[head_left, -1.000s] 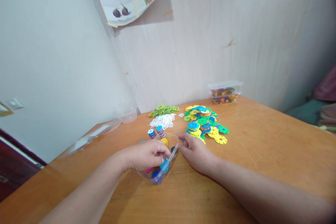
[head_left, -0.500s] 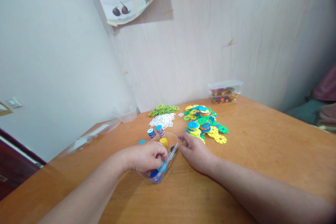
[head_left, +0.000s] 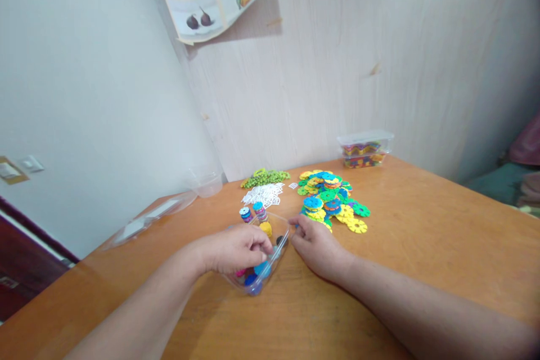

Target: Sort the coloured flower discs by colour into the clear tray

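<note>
Left hand over clear box, fingers curled near light-blue discs; can't tell if clamped. Right hand at box's right rim, fingers bent, grip unclear. Yellow discs inside box, far end. Flower-disc pile beyond box, right.

One head-worn view over the bench

The sole camera looks forward and down from above, on the near side of the open clear plastic box, back enough to include the wood-grain wall beyond.
</note>
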Tool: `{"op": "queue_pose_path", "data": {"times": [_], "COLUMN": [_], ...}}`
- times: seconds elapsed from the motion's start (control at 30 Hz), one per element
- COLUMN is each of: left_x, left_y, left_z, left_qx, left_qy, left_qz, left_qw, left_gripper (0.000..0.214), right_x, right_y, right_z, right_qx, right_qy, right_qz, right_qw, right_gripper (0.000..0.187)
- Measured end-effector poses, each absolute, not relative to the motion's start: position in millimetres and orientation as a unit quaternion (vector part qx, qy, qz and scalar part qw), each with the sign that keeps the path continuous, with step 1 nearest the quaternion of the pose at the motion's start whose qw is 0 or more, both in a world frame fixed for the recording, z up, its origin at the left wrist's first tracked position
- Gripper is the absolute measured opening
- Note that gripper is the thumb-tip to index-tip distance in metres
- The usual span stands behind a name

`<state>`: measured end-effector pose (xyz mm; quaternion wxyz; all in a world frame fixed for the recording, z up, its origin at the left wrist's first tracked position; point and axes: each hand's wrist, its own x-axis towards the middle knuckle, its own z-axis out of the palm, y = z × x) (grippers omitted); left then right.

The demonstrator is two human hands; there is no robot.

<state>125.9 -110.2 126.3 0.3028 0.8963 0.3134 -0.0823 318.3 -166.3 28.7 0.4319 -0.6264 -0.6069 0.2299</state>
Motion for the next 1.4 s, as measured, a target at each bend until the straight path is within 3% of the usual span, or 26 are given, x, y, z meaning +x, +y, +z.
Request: {"op": "queue_pose_path", "data": {"times": [0.33, 0.7, 1.2, 1.4], "left_x": [66.9, 46.0, 49.8, 46.7], "left_y": [-84.8, -79.7, -72.5, -79.4], "left_z": [136.5, 95.2, 90.4, 114.1], "left_qx": [0.840, 0.833, 0.847, 0.858], "left_qy": [0.458, 0.440, 0.441, 0.453], "left_qz": [0.110, 0.076, 0.071, 0.101], "left_qw": [0.269, 0.327, 0.289, 0.220], "left_gripper": [0.030, 0.037, 0.034, 0.034], "right_x": [320.3, 319.5, 320.1, 320.1], "right_y": [-166.0, -167.8, -165.2, -166.6], "right_z": [25.3, 30.9, 25.8, 27.1], "right_qx": [-0.616, -0.613, -0.619, -0.619], "right_qy": [-0.617, -0.619, -0.615, -0.619], "right_qz": [0.238, 0.248, 0.239, 0.230], "right_qw": [0.429, 0.425, 0.427, 0.424], "right_gripper": [0.031, 0.029, 0.034, 0.032]}}
